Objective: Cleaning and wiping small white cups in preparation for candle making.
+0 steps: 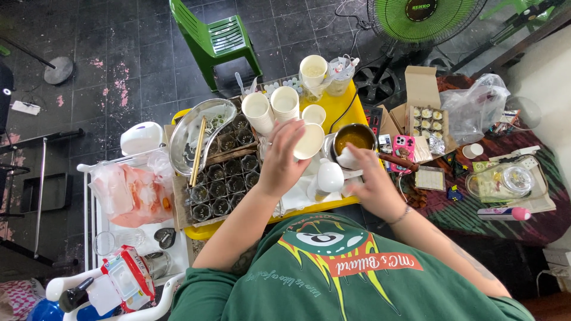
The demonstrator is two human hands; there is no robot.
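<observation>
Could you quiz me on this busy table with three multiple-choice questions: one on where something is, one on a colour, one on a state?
1. Where do the chopsticks lie?
A. across the metal bowl
B. on the floor
C. inside the cardboard box

2. What colour is the plastic chair?
A. red
B. green
C. white

3. The paper cup in the left hand is:
A. crushed flat
B. lidded
C. held tilted, open

Answers: 1 A, they rest over its rim; 2 B, plainly green; 3 C, its open mouth shows.
</observation>
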